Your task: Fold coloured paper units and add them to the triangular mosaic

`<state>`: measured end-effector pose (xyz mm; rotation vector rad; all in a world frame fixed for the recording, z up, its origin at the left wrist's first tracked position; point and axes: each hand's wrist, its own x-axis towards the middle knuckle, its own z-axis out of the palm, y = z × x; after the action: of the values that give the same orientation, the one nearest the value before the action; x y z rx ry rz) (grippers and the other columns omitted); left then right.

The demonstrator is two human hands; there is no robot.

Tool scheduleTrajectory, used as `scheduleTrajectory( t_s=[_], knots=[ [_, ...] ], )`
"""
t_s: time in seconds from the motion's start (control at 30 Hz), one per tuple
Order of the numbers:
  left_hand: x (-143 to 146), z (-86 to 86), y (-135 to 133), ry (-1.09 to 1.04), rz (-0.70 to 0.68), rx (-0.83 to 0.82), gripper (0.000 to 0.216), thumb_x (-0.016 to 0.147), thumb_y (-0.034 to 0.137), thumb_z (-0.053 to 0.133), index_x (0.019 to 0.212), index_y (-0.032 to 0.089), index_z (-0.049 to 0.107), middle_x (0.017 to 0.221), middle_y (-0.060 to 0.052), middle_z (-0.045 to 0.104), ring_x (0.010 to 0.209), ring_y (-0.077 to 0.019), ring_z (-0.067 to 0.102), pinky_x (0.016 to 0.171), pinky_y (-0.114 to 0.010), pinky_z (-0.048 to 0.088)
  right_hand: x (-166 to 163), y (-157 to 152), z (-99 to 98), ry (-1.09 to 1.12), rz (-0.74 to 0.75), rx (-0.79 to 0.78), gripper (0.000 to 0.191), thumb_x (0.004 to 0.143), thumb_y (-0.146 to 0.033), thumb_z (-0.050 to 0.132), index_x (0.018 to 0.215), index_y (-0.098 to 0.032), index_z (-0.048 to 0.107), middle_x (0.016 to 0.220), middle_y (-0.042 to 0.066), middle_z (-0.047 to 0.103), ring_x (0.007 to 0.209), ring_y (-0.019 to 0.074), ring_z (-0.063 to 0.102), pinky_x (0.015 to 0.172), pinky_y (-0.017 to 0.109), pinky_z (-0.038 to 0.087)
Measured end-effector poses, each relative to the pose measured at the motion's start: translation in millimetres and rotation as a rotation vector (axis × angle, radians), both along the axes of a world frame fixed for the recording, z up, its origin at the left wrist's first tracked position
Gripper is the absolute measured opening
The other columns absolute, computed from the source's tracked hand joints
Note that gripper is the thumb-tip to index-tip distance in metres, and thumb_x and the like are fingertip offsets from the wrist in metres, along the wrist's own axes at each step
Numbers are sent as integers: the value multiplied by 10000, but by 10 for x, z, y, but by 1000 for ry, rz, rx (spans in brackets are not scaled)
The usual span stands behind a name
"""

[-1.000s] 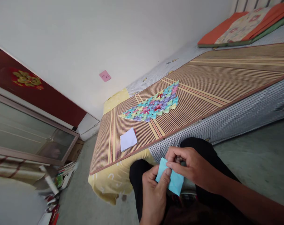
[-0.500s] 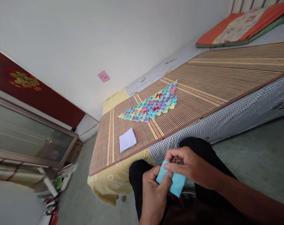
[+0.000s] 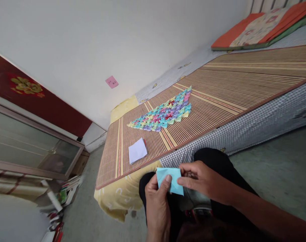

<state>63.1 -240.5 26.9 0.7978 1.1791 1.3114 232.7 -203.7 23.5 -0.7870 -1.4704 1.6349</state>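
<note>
A small light-blue paper (image 3: pixel 171 178) is held over my lap by both hands. My left hand (image 3: pixel 156 208) pinches its lower left part, with the thumb lying on the sheet. My right hand (image 3: pixel 200 179) pinches its right edge with closed fingers. On the striped bamboo mat (image 3: pixel 231 87) ahead lies a flat triangular patch of several folded coloured paper pieces (image 3: pixel 164 112). Closer to me on the mat lies a white stack of paper squares (image 3: pixel 138 151).
The mat covers a bed with a checked sheet (image 3: pixel 256 124) and a yellow cover (image 3: pixel 117 198) at its corner. Folded orange bedding (image 3: pixel 259 28) lies at the far end. A glass-fronted cabinet (image 3: pixel 34 148) and floor clutter (image 3: pixel 57 208) stand at left. A pink note (image 3: pixel 111 81) sticks on the wall.
The blue paper has been turned and shifted left and up between my hands; it now shows a flat, wide face. My left hand moved up slightly with it.
</note>
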Motion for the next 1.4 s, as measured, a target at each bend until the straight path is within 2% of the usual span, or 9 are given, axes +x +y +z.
scheduleTrajectory(
  t_s=[0.2,0.4,0.53,0.7,0.87,0.97,1.07,1.27,1.4],
  knots=[
    [20,14,16,-101,21,10,234,781,329,826,908,136,790,748,-53,721,755,-190,663,749,-303,529,-90,-58,-64,-42,46,-4,248,823,-336,683,693,-165,560,629,-43,440,615,121,388,579,257,307],
    [29,8,-43,6,-13,-25,248,752,324,850,853,115,763,754,-56,722,712,-175,647,719,-294,526,-74,-53,-78,-193,12,100,175,815,-243,603,680,-181,512,599,-46,438,583,119,405,546,255,298],
    [34,32,-64,76,-38,-12,266,776,340,830,882,102,776,758,-62,727,691,-164,627,690,-278,510,-47,-46,-14,-162,5,134,245,860,-292,591,679,-194,458,616,-50,400,595,116,381,541,253,292],
    [72,56,-64,71,-118,-39,291,750,347,848,894,99,795,705,-53,719,609,-152,604,609,-256,469,2,-9,24,-168,-144,244,411,981,-396,476,629,-204,388,600,-47,347,578,119,361,541,271,277],
    [55,38,-32,69,-117,-21,254,769,341,835,884,117,793,706,-41,722,608,-144,597,632,-256,464,50,30,-14,-30,-205,133,386,956,-447,555,671,-191,512,631,-22,510,616,138,494,586,264,382],
    [25,35,0,73,-68,-28,233,759,339,844,820,127,770,702,-27,712,624,-140,593,646,-253,467,48,6,-37,-84,-3,71,288,849,-379,698,682,-171,588,594,-35,524,574,123,472,537,244,337],
    [27,48,25,32,-32,-15,227,775,335,833,766,129,737,681,-13,679,628,-123,561,668,-250,472,-2,-48,-56,-98,120,44,210,835,-294,674,683,-152,642,602,-7,601,577,134,526,553,245,368],
    [108,87,1,40,-18,12,247,714,320,873,760,127,724,673,1,648,632,-118,530,662,-247,469,-108,-74,-132,-76,-29,68,193,850,-254,643,686,-154,652,623,15,644,603,152,563,581,257,401],
    [94,104,-21,200,29,60,273,739,365,848,700,133,710,629,12,606,624,-124,505,644,-247,457,-45,-14,-132,-153,15,119,122,850,-212,627,751,-159,676,658,4,647,607,143,562,571,250,403]
  ],
)
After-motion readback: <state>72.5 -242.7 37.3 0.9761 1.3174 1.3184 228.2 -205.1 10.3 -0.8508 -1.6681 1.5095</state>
